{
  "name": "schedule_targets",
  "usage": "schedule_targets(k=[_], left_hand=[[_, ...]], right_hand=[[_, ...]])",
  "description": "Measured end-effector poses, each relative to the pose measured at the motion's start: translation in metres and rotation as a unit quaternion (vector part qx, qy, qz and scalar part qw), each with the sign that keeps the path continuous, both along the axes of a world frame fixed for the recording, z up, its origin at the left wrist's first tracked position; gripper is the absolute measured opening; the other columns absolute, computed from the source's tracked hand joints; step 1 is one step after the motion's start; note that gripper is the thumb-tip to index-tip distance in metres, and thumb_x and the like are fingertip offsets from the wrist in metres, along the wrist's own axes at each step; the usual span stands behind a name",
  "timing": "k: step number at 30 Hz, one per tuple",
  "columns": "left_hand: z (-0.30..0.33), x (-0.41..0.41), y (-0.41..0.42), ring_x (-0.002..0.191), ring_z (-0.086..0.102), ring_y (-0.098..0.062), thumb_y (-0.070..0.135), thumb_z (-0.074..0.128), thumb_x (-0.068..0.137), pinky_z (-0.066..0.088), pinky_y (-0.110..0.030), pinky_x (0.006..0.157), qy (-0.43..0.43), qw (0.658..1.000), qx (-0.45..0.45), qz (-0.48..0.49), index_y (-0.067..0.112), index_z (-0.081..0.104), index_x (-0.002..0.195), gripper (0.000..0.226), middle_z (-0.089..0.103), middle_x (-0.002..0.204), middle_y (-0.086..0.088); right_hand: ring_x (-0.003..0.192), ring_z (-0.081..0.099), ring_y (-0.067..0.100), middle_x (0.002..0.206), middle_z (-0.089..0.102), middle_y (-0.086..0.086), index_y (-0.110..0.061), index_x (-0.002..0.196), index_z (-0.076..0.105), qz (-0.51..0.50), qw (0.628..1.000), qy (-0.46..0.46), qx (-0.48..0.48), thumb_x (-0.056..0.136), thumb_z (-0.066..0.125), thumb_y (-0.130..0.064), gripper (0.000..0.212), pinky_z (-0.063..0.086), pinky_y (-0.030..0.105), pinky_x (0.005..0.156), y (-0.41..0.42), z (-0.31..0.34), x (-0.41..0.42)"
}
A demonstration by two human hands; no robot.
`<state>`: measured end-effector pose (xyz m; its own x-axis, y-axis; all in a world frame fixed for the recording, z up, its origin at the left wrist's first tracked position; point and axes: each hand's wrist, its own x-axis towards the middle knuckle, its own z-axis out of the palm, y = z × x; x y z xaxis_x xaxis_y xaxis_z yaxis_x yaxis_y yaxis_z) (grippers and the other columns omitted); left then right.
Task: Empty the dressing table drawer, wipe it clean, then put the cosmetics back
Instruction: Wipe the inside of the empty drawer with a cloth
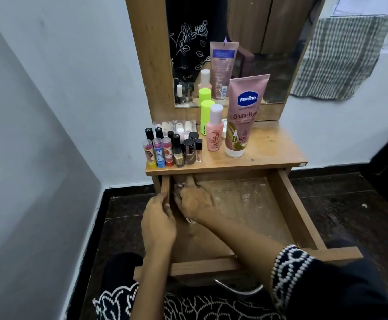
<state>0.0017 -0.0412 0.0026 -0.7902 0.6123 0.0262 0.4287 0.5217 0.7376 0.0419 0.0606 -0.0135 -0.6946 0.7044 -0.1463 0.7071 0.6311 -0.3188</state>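
Under right hand (194, 202), blurred drawer (246, 204) corner

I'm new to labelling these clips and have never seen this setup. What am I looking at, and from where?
There is no machine: one camera worn on a person's head looks down at their bare hands. The drawer of a dressing table is pulled open. The left hand grips its left wall; the right hand reaches into the back left corner, where something small seems to lie, too blurred to name. On top stand a Vaseline tube, a pink bottle, a green-capped bottle and a cluster of lipsticks and nail polishes, before a mirror.
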Motion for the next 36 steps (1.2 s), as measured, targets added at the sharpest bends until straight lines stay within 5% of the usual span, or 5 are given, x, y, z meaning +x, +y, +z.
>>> schedule_targets(k=[4, 13, 22, 31, 36], left_hand=[[0.001, 0.001, -0.001, 0.117, 0.053, -0.023, 0.009, 0.045, 0.096, 0.042, -0.031, 0.093, -0.001, 1.000, 0.001, 0.001, 0.014, 0.053, 0.130, 0.036, 0.056, 0.129, -0.004], [0.004, 0.002, -0.003, 0.119, 0.052, -0.024, 0.007, 0.044, 0.095, 0.040, -0.033, 0.096, -0.003, 1.000, -0.007, -0.017, 0.014, 0.053, 0.131, 0.037, 0.055, 0.131, -0.005], [0.003, 0.004, -0.005, 0.114, 0.053, -0.024, 0.009, 0.041, 0.097, 0.040, -0.029, 0.088, 0.024, 0.999, -0.028, -0.020, 0.017, 0.052, 0.131, 0.037, 0.054, 0.130, -0.003], [0.006, 0.003, -0.006, 0.122, 0.050, -0.025, 0.005, 0.043, 0.096, 0.038, -0.031, 0.097, -0.012, 1.000, -0.014, -0.023, 0.014, 0.053, 0.132, 0.038, 0.053, 0.135, -0.005], [0.008, 0.004, -0.006, 0.121, 0.051, -0.026, 0.005, 0.044, 0.095, 0.039, -0.033, 0.097, -0.015, 1.000, -0.006, -0.010, 0.014, 0.055, 0.129, 0.037, 0.055, 0.133, -0.006]], right_hand=[[0.102, 0.058, 0.028, 0.123, 0.049, 0.005, -0.020, 0.101, 0.067, 0.026, 1.000, 0.007, 0.003, 0.092, 0.051, -0.032, 0.023, 0.041, 0.037, 0.078, -0.004, -0.006, 0.025], [0.099, 0.062, 0.025, 0.109, 0.062, 0.007, -0.017, 0.094, 0.068, -0.221, 0.963, 0.151, -0.014, 0.095, 0.043, -0.016, 0.025, 0.043, 0.033, 0.075, -0.010, -0.019, -0.039], [0.107, 0.053, 0.026, 0.117, 0.050, 0.008, -0.020, 0.102, 0.064, 0.109, 0.994, -0.010, -0.009, 0.094, 0.045, -0.035, 0.025, 0.044, 0.038, 0.085, -0.004, -0.006, 0.032], [0.101, 0.064, 0.027, 0.108, 0.068, 0.009, -0.016, 0.102, 0.066, -0.120, 0.991, 0.059, 0.033, 0.096, 0.041, -0.016, 0.026, 0.048, 0.035, 0.083, -0.002, -0.008, -0.027], [0.107, 0.061, 0.026, 0.115, 0.065, 0.008, -0.018, 0.110, 0.063, -0.048, 0.999, 0.011, 0.013, 0.095, 0.047, -0.023, 0.023, 0.047, 0.035, 0.085, 0.012, 0.000, -0.020]])
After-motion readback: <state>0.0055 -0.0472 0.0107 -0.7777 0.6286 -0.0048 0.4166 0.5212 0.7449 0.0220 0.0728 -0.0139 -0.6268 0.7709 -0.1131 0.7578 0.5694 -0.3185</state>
